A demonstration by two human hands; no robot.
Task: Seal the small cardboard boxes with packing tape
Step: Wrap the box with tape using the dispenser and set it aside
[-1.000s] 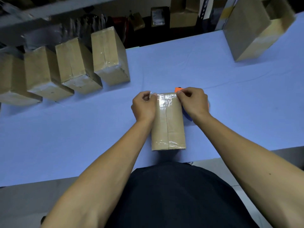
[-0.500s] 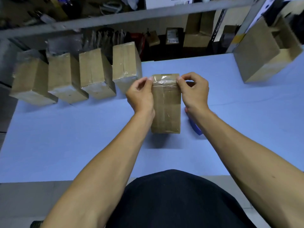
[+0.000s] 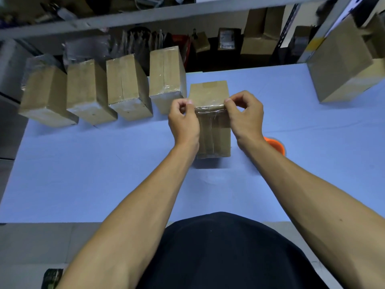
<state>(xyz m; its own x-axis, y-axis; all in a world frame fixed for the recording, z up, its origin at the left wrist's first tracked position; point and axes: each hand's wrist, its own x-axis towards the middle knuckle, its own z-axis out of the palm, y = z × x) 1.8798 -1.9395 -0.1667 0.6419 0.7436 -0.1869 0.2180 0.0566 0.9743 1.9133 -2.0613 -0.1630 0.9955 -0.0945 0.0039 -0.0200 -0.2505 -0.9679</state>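
1. Head view: four taped boxes [image 3: 129, 88] stand in a row at the blue table's [image 3: 83, 174] far left.
2. Left hand [image 3: 183, 122], fingers curled, pinches the small cardboard box [image 3: 214, 130] at its left top edge.
3. Right hand [image 3: 245, 115] pinches the right top edge, beside an orange tape dispenser [image 3: 275, 146].

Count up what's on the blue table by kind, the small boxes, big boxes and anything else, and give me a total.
Small cardboard boxes: 5, four in a row at the far left, one box pinched by the left hand and right hand
Large cardboard box: 1
Orange object, half hidden by the right arm: 1
Total: 7
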